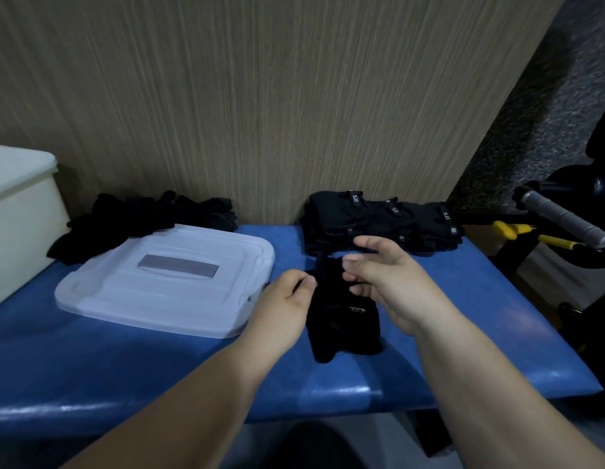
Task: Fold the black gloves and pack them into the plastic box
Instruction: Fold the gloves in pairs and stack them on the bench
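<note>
Small white lettering sits on the black glove [343, 314] between your hands, and white marks show on the tabs of the stack of folded black gloves [379, 220] at the centre right; both are too blurred to read. The grey rectangular label [178, 265] on the translucent plastic lid [131, 299] shows no writing.

Your left hand [287, 299] has its fingers curled and pinches the glove's upper left edge. Your right hand [390, 282] has its fingers loosely spread with the forefinger stretched out. Its lower fingertips touch the top of the glove, but you cannot tell whether they grip it. The glove hangs down onto the blue padded bench [480, 326], just right of the lid.

The cream plastic box [20, 218] at the left edge is cut off by the frame, and its inside is hidden. A loose heap of black gloves [138, 214] lies behind the lid, partly covered by it.

A wood-grain wall panel [260, 96] rises behind the bench. At the right stand a grey-wrapped bar [565, 218] and yellow-handled pieces [507, 228], with dark equipment hard to make out.
</note>
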